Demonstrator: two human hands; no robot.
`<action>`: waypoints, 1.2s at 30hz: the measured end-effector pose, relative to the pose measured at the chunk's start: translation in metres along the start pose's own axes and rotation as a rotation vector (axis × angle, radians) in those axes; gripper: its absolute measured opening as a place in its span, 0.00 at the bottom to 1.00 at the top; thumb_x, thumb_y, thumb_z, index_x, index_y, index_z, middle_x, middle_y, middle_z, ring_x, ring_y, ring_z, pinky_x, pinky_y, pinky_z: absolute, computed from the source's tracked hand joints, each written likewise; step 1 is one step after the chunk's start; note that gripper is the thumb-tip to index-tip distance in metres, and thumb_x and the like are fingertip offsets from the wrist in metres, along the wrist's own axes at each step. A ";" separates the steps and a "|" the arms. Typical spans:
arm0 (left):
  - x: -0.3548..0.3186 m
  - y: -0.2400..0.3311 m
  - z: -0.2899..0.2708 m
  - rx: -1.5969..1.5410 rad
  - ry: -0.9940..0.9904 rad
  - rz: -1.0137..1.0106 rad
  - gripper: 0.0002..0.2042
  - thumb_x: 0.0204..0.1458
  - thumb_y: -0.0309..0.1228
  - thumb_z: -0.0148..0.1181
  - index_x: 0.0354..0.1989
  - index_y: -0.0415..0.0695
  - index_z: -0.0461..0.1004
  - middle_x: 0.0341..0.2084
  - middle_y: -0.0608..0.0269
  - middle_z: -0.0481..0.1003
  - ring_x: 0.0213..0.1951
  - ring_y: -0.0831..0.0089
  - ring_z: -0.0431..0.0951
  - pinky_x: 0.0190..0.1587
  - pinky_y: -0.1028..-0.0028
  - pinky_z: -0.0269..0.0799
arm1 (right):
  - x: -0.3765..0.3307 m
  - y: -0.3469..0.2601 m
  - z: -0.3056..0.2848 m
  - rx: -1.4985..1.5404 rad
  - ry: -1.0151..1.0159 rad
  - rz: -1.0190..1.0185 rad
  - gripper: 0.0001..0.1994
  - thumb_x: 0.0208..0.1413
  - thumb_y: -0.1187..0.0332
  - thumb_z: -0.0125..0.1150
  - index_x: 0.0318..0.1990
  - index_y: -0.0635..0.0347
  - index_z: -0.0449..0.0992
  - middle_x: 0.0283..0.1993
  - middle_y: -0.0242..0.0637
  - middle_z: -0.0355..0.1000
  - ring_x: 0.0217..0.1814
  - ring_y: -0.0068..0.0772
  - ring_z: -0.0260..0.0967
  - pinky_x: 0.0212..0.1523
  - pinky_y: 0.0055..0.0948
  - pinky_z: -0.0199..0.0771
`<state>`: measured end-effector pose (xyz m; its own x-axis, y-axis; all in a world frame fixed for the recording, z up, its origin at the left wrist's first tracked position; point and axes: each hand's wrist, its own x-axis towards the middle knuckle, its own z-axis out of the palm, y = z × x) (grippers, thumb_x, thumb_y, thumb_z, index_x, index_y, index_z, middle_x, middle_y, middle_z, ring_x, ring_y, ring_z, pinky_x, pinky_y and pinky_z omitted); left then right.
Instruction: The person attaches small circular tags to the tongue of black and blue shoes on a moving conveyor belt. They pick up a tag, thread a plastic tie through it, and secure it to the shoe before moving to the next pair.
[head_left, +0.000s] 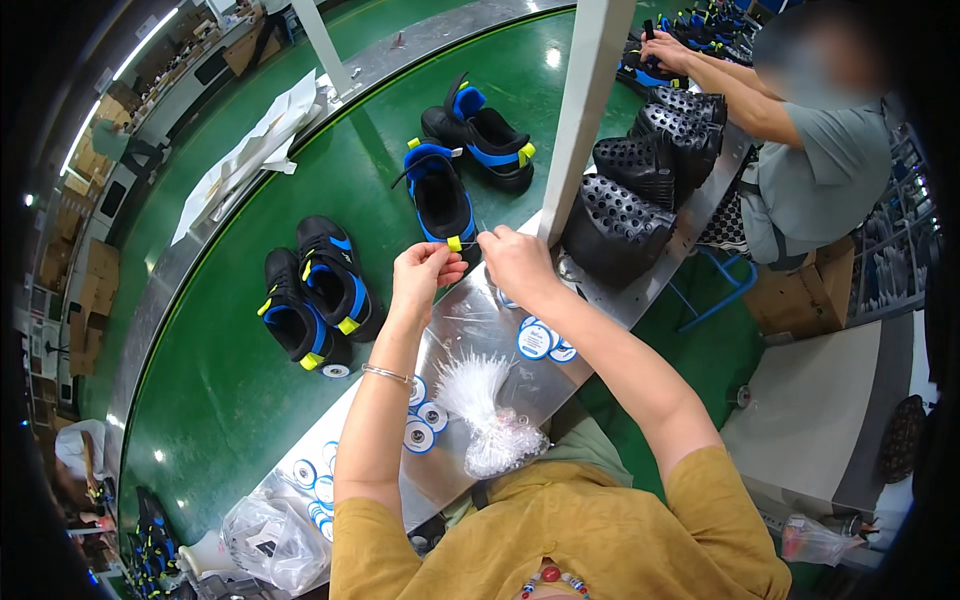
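Note:
A black and blue shoe [443, 205] with a yellow heel tab [454, 243] stands on the green surface before me, heel toward me. My left hand [424, 278] is closed, its thumb and fingers pinching at the heel tab. Just to its right, my right hand [518, 264] is closed in a pinch; a thin clear strand shows at its fingertips, running toward the tab. A bundle of clear plastic tag loops [482, 400] lies on the metal ledge near my body. Round white and blue tags [536, 341] lie below my right forearm, and more round tags [419, 435] beside the bundle.
Another shoe [492, 150] stands beyond; a pair [322, 285] is at the left. A white post [585, 120] rises beside my right hand. Black perforated shoe forms [622, 225] line the right ledge, near a co-worker [820, 160]. A clear plastic bag [272, 540] lies lower left.

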<state>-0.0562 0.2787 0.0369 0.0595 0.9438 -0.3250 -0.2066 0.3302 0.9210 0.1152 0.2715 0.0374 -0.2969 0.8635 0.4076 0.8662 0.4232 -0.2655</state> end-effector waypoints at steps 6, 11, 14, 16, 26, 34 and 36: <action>0.004 -0.006 -0.006 -0.057 0.017 -0.008 0.08 0.58 0.31 0.59 0.36 0.38 0.74 0.27 0.64 0.76 0.26 0.78 0.77 0.29 0.80 0.75 | 0.007 -0.017 0.005 0.045 -0.057 0.004 0.03 0.51 0.71 0.54 0.32 0.58 0.73 0.30 0.41 0.73 0.32 0.45 0.76 0.32 0.41 0.76; 0.005 -0.005 -0.009 -0.090 0.052 -0.027 0.09 0.55 0.32 0.63 0.32 0.40 0.74 0.23 0.67 0.74 0.22 0.82 0.74 0.23 0.82 0.72 | 0.007 -0.015 0.008 0.130 -0.021 0.007 0.04 0.53 0.69 0.54 0.32 0.56 0.74 0.29 0.40 0.73 0.31 0.46 0.75 0.31 0.43 0.75; 0.004 -0.006 -0.008 -0.130 0.076 -0.014 0.07 0.55 0.31 0.64 0.32 0.41 0.74 0.23 0.67 0.74 0.21 0.82 0.73 0.22 0.83 0.71 | 0.008 -0.014 0.010 0.173 0.006 0.007 0.03 0.53 0.69 0.55 0.32 0.54 0.75 0.28 0.40 0.73 0.31 0.47 0.75 0.31 0.44 0.75; 0.005 -0.008 -0.010 -0.164 0.067 0.019 0.07 0.55 0.30 0.64 0.32 0.41 0.74 0.23 0.67 0.74 0.21 0.82 0.73 0.22 0.83 0.71 | 0.009 -0.014 0.012 0.188 0.007 0.003 0.03 0.53 0.68 0.55 0.31 0.54 0.75 0.28 0.40 0.73 0.31 0.47 0.74 0.31 0.44 0.75; -0.001 -0.009 -0.018 -0.074 0.077 0.147 0.04 0.55 0.29 0.63 0.33 0.44 0.75 0.25 0.70 0.75 0.25 0.83 0.74 0.24 0.84 0.68 | 0.011 -0.022 0.009 0.352 -0.084 0.086 0.07 0.59 0.65 0.51 0.37 0.56 0.73 0.35 0.44 0.75 0.38 0.51 0.74 0.37 0.47 0.73; -0.012 0.001 -0.021 -0.024 0.176 0.407 0.03 0.57 0.27 0.60 0.32 0.42 0.74 0.28 0.67 0.76 0.26 0.83 0.74 0.23 0.84 0.68 | 0.011 -0.014 -0.004 0.577 -0.051 0.073 0.08 0.58 0.72 0.51 0.42 0.64 0.72 0.40 0.51 0.75 0.42 0.55 0.73 0.42 0.46 0.73; -0.020 0.014 -0.017 -0.078 0.116 0.412 0.04 0.58 0.27 0.58 0.34 0.42 0.71 0.29 0.63 0.77 0.25 0.82 0.74 0.24 0.83 0.68 | 0.016 -0.013 -0.010 0.609 -0.042 0.082 0.08 0.57 0.73 0.52 0.41 0.64 0.73 0.39 0.52 0.75 0.41 0.55 0.73 0.41 0.46 0.73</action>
<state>-0.0764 0.2640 0.0525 -0.1523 0.9875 0.0401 -0.2636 -0.0797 0.9613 0.1030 0.2770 0.0564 -0.2654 0.9048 0.3329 0.5051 0.4246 -0.7514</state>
